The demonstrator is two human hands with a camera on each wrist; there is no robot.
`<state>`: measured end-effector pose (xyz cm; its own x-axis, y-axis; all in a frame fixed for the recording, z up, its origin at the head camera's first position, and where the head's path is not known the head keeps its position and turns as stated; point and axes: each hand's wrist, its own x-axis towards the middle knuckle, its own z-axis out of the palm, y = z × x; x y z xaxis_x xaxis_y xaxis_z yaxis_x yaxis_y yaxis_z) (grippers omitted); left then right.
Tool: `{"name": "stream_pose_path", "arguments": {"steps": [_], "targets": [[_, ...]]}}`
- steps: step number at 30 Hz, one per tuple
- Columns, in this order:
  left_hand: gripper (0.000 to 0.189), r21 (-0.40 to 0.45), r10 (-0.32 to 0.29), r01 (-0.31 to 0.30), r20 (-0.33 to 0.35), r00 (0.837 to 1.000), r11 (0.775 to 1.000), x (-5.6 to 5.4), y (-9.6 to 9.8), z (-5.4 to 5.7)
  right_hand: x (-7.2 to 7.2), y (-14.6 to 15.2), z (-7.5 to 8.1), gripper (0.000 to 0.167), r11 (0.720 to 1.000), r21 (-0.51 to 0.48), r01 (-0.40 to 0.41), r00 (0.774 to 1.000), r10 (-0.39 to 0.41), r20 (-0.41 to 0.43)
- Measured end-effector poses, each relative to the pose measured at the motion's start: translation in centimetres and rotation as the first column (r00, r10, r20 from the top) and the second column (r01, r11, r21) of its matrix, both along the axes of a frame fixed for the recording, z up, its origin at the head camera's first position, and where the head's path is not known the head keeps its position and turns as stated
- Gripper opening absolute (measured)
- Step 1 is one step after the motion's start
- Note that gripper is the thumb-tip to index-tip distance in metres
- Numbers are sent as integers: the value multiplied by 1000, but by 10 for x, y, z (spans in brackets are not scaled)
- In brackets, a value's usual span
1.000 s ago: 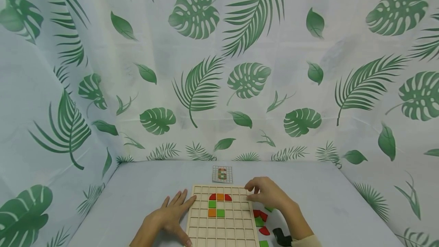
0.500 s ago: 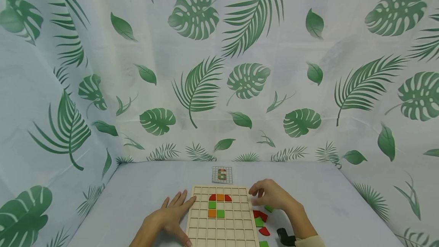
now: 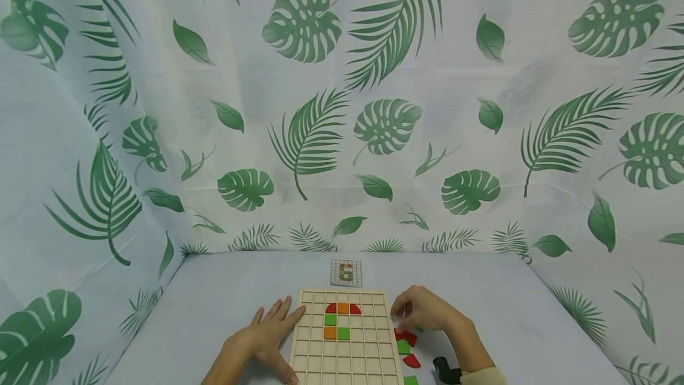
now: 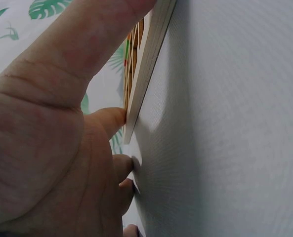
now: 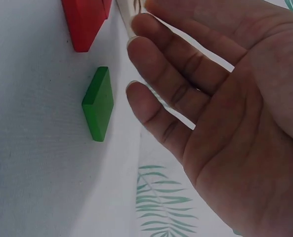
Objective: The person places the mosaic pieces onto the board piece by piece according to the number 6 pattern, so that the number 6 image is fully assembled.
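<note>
A pale wooden grid board [image 3: 369,349] lies in front of me, with red, orange and green pieces [image 3: 344,333] set in its upper cells. My left hand [image 3: 267,337] is spread along the board's left edge; in the left wrist view its thumb and a finger touch the board's side [image 4: 148,64]. Beside the board's right edge hovers my right hand [image 3: 424,309], fingers loosely bent, with nothing seen in it. Just below it lie red pieces [image 3: 409,338]. The right wrist view has a green tile [image 5: 99,104] and a red piece [image 5: 84,24] near its fingers.
Behind the board lies a small card [image 3: 346,272] printed with a coloured grid figure. More loose pieces, among them a red quarter-round [image 3: 411,360] and a green square [image 3: 411,380], lie right of the board. A leaf-patterned cloth [image 3: 331,135] hangs around the table.
My right hand has moved from the board's upper right edge slightly right and down toward the loose pieces. The left hand and the pieces on the board have stayed put.
</note>
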<state>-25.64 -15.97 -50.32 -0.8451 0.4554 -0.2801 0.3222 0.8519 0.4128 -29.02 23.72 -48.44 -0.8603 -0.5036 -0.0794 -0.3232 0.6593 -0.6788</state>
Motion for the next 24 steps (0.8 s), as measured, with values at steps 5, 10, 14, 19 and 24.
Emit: {"name": "stream_pose_path", "arguments": {"steps": [5, 10, 14, 19, 24], "targets": [[140, 0, -4, 4, -3, 1000, 1000, 0, -1, -1, -1, 2, -3, 19, 1000, 10, -30, 999, 30, 23], [140, 5, -12, 12, -2, 1000, 1000, 0, -1, -2, -2, 4, -6, 17, 998, 22, -56, 998, 55, 34], [140, 9, -14, 14, -2, 1000, 1000, 1, -1, -1, -1, 3, -7, 16, 997, 29, -74, 997, 73, 30], [140, 10, -18, 18, -2, 1000, 1000, 2, -1, -1, -1, 1, -8, 16, 997, 39, -70, 997, 69, 36], [140, 11, -17, 17, 0, 1000, 1000, 1, -1, -1, -1, 0, -10, 18, 997, 17, -80, 995, 78, 57]]}}
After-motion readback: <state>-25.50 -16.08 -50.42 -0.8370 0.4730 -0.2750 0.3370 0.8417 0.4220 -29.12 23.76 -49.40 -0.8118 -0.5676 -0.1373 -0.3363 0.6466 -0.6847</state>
